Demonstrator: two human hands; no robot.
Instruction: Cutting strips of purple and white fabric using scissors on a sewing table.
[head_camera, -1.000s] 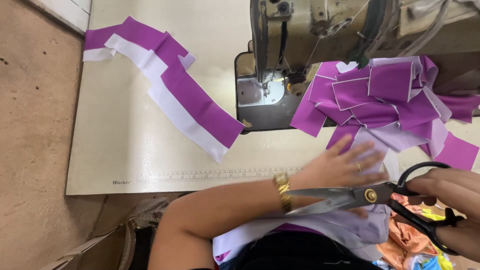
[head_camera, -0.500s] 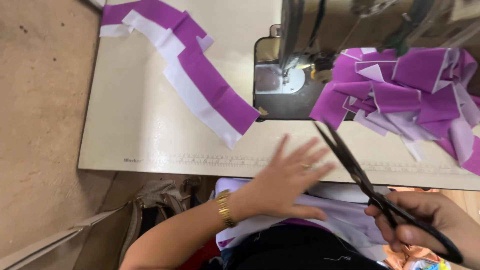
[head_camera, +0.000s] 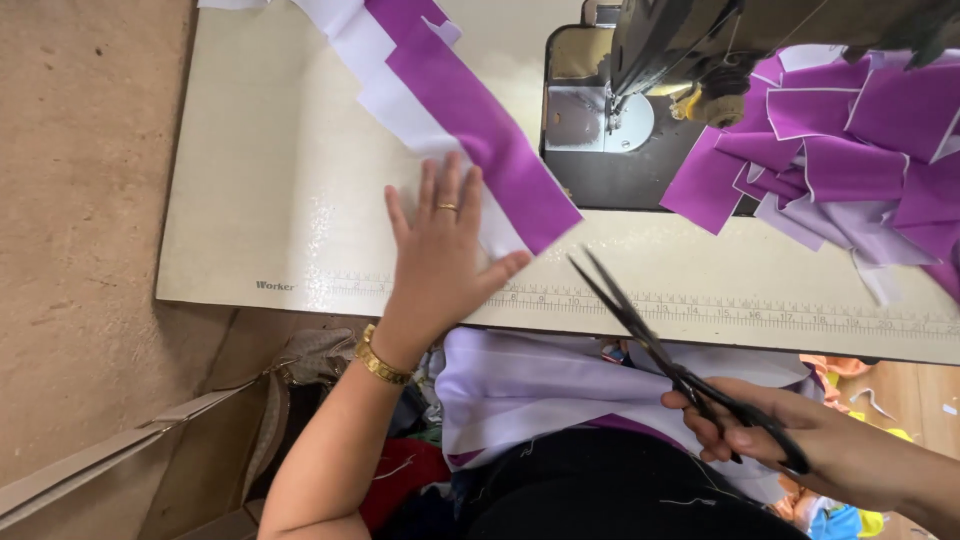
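Left hand lies flat, fingers spread, on the end of a purple and white fabric strip on the table; right hand grips black scissors, blades parted

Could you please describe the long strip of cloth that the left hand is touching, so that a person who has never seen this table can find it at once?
Start at the pale sewing table and look left of the sewing machine. A long strip runs diagonally there, its near end under the fingertips of the left hand. Unlike the loose purple pieces heaped to the machine's right, it is one flat band, purple beside white.
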